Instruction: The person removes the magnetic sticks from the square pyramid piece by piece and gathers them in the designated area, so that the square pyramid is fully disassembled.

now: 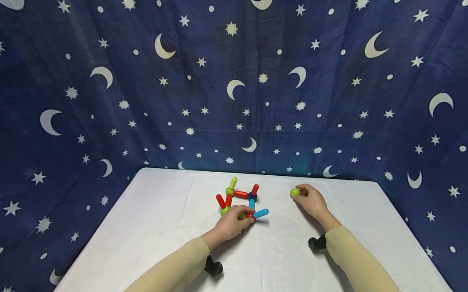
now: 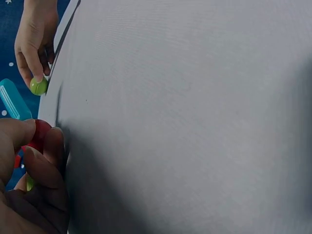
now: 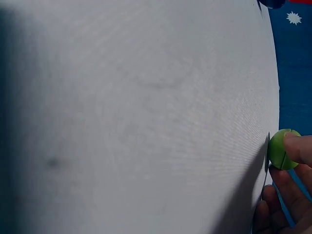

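Note:
On the white tabletop lies a square frame of coloured toy rods and balls. Its corners are a light green ball, a dark blue ball, another green ball and a red ball. My left hand pinches the red ball at the near right corner, from which a light blue rod sticks out; the hand hides part of the near side. Off to the right, my right hand pinches a loose green ball between thumb and fingers, close to the tabletop.
The white-covered table reaches back to a dark blue curtain printed with moons and stars. Upright or slanting rods rise from the corners, among them a green rod and a red rod. Black wrist mounts hang under both sleeves.

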`<state>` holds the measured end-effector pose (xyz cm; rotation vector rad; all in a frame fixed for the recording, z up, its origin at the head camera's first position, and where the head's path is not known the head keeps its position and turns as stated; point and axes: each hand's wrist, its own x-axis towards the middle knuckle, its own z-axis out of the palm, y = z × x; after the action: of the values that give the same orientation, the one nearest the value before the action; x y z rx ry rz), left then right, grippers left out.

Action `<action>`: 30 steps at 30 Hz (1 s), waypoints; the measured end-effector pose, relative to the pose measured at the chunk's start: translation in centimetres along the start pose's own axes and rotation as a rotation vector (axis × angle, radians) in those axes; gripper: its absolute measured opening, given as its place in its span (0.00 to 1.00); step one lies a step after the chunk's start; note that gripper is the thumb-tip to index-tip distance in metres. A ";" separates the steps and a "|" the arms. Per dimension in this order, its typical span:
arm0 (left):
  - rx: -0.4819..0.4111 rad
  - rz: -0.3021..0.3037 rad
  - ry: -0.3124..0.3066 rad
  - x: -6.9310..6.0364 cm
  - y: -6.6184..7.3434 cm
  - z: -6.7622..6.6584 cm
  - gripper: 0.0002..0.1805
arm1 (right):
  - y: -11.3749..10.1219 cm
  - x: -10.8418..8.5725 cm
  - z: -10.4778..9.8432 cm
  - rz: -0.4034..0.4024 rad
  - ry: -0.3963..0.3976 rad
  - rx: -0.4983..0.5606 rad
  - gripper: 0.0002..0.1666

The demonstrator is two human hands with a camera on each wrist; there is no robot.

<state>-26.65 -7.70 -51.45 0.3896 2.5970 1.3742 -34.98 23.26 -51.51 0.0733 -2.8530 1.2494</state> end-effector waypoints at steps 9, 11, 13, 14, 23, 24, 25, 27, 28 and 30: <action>-0.001 0.002 -0.012 0.1 0.0 0.0 0.14 | 0.2 0.0 0.1 -0.004 -0.004 0.001 0.30; -0.005 0.004 -0.013 0.1 0.0 -0.1 0.14 | 0.2 0.0 0.1 -0.011 -0.004 0.001 0.30; -0.007 0.008 -0.014 0.1 0.0 -0.1 0.14 | 0.3 0.0 0.1 -0.017 -0.003 0.002 0.29; -0.005 0.011 -0.015 0.1 0.0 -0.1 0.14 | 0.3 0.0 0.1 -0.020 -0.002 0.003 0.29; 0.002 0.016 -0.024 0.1 0.0 -0.1 0.15 | 0.3 0.1 0.1 -0.031 0.004 -0.004 0.29; 0.003 0.016 -0.024 0.1 -0.1 -0.1 0.15 | 0.3 0.1 0.1 -0.030 0.005 -0.004 0.29; 0.003 0.016 -0.025 0.1 -0.1 -0.1 0.15 | 0.3 0.1 0.1 -0.030 0.006 -0.004 0.29; 0.006 0.016 -0.025 0.1 -0.1 -0.1 0.15 | 0.3 0.1 0.1 -0.029 0.008 -0.004 0.29; 0.009 0.017 -0.024 0.1 -0.2 -0.1 0.15 | 0.3 0.1 0.1 -0.028 0.007 -0.004 0.29; 0.010 0.018 -0.023 0.2 -0.2 -0.1 0.15 | 0.3 0.1 0.1 -0.027 0.007 -0.003 0.29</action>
<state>-26.85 -7.83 -51.62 0.4291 2.5888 1.3546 -35.08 23.38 -51.82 0.1063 -2.8381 1.2385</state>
